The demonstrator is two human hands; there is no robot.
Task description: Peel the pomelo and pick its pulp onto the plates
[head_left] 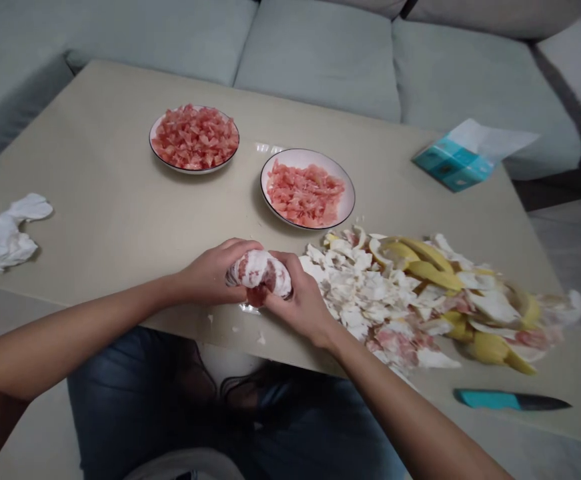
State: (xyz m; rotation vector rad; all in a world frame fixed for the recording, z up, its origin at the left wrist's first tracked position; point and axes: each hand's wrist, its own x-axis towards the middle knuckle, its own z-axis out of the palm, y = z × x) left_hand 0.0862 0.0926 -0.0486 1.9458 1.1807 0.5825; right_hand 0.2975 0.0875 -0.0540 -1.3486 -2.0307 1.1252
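Observation:
Both hands grip one pomelo segment (260, 275), pink flesh under white pith, just above the near edge of the beige table (100, 200). My left hand (210, 275) wraps it from the left, fingers curled. My right hand (300, 300) clasps it from the right, thumb on top. Right beside my right hand lies a big heap of white pith and yellow peel (420, 300). Two white plates of pink pomelo pieces stand further back: one (194, 139) on the left, one (307, 189) nearer the hands.
A teal-handled knife (510, 400) lies at the table's near right edge. A teal tissue pack (463, 160) sits at the far right, crumpled tissues (5, 230) at the far left. A grey sofa (320, 53) runs behind the table. My knees in jeans (160, 407) are below.

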